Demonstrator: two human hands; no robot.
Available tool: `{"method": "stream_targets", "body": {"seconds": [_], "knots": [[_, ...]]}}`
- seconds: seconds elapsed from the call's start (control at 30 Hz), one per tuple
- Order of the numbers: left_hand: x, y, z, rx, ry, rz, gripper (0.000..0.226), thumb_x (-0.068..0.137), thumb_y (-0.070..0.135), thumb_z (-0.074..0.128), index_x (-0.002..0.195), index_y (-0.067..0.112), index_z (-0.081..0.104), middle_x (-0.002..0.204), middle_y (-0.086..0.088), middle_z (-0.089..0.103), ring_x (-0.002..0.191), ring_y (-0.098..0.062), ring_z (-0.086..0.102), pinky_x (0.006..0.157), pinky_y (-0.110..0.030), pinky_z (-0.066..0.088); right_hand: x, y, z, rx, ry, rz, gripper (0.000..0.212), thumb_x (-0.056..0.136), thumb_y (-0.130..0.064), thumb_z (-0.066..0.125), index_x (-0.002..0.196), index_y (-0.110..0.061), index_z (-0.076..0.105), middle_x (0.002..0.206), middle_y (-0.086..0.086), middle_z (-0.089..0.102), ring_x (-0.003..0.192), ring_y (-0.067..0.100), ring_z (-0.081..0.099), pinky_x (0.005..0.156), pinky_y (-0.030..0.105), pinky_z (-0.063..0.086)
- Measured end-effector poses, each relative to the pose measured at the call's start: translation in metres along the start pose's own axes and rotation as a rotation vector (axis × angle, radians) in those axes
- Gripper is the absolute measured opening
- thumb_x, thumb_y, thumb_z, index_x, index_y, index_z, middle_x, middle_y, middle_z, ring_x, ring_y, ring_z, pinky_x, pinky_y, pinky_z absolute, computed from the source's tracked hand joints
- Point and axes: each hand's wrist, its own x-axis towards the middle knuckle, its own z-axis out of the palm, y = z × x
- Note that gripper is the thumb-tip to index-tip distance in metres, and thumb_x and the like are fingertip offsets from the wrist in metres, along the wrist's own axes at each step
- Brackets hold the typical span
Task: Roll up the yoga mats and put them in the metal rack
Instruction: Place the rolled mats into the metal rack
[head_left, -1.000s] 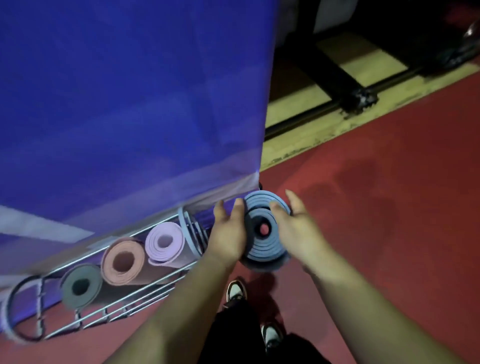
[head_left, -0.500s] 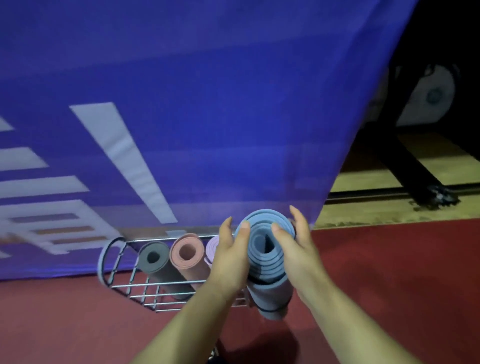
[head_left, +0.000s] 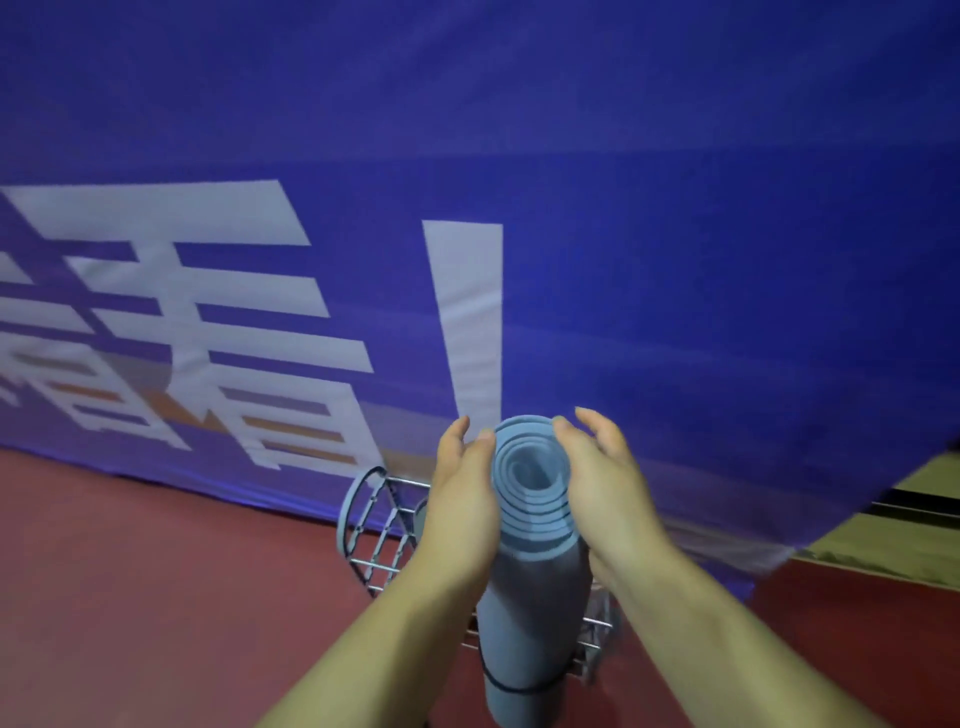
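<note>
Broad blue fabric banner (head_left: 649, 197) with white lettering hung behind; dark red floor (head_left: 156, 582) below; pale wooden flooring (head_left: 898, 551) far right.

A large blue banner (head_left: 675, 208) fills most of the view, its lower edge meeting the red floor (head_left: 156, 597); big white characters (head_left: 208, 312) are printed on its left half, with a lone white upright stroke (head_left: 462, 312) just beside them; small orange patches (head_left: 291, 431) sit among the lowest strokes; at the far right, past the banner's slanting edge, lies a pale strip (head_left: 883, 551), perhaps wooden flooring, crossed by a dark rail (head_left: 914, 509).
</note>
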Motion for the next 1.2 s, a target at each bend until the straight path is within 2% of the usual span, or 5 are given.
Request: {"method": "stream_targets", "body": {"seconds": [0.43, 0.57, 0.9, 1.1, 1.2], "knots": [[0.135, 0.112, -0.127, 0.113, 0.044, 0.093, 0.043, 0.105, 0.041, 0.041, 0.148, 0.032, 0.043, 0.144, 0.008, 0.051, 0.129, -0.015, 0.051, 0.114, -0.042, 0.039, 0.063, -0.056, 0.195, 0.140, 0.068, -0.005, 0.032, 0.096, -0.040, 0.065, 0.126, -0.031, 0.062, 0.117, -0.007, 0.070, 0.105, 0.013, 0.068, 0.099, 0.043, 0.054], [0.155, 0.128, -0.146, 0.092, 0.017, 0.099, 0.043, 0.105, 0.042, 0.040, 0.147, 0.036, 0.042, 0.143, 0.010, 0.051, 0.126, -0.015, 0.052, 0.111, -0.042, 0.042, 0.071, -0.067, 0.224, 0.157, 0.065, -0.020, 0.037, 0.088, -0.050, 0.065, 0.123, -0.038, 0.061, 0.113, -0.011, 0.071, 0.103, 0.014, 0.070, 0.098, 0.047, 0.055], [0.188, 0.136, -0.179, 0.065, -0.043, 0.112, 0.043, 0.104, 0.044, 0.041, 0.147, 0.045, 0.039, 0.142, 0.013, 0.053, 0.127, -0.012, 0.053, 0.111, -0.043, 0.042, 0.082, -0.077, 0.261, 0.169, 0.072, -0.081, 0.031, 0.098, -0.040, 0.063, 0.128, -0.037, 0.058, 0.107, -0.017, 0.070, 0.104, 0.009, 0.068, 0.100, 0.043, 0.055], [0.201, 0.130, -0.195, 0.105, -0.087, 0.186, 0.045, 0.106, 0.041, 0.040, 0.149, 0.049, 0.033, 0.100, 0.044, 0.057, 0.117, 0.002, 0.054, 0.112, -0.036, 0.040, 0.083, -0.068, 0.277, 0.161, 0.032, -0.115, 0.033, 0.089, -0.048, 0.065, 0.121, -0.048, 0.057, 0.115, -0.012, 0.071, 0.104, 0.011, 0.070, 0.096, 0.045, 0.057], [0.209, 0.127, -0.202, 0.118, -0.090, 0.221, 0.046, 0.107, 0.039, 0.038, 0.151, 0.047, 0.030, 0.107, 0.033, 0.062, 0.118, 0.000, 0.056, 0.113, -0.037, 0.040, 0.086, -0.065, 0.285, 0.148, 0.039, -0.133, 0.034, 0.091, -0.045, 0.065, 0.124, -0.047, 0.057, 0.121, -0.012, 0.067, 0.107, 0.010, 0.069, 0.097, 0.042, 0.056]]}}
